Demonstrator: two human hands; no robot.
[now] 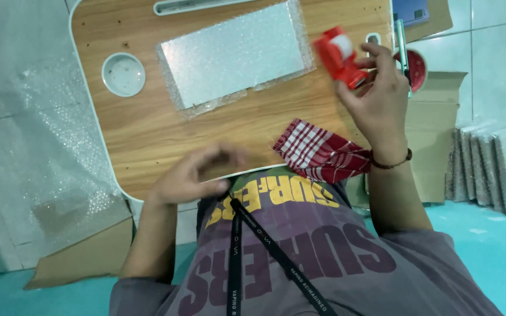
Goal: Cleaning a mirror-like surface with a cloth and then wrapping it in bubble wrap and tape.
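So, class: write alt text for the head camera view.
A person's right hand lifts a red tape dispenser over a wooden lap table holding a bubble-wrapped flat panel. Their left hand rests at the near edge, beside a red checked cloth.

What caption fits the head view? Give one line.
Right hand lifts a red tape dispenser beside a bubble-wrapped panel.
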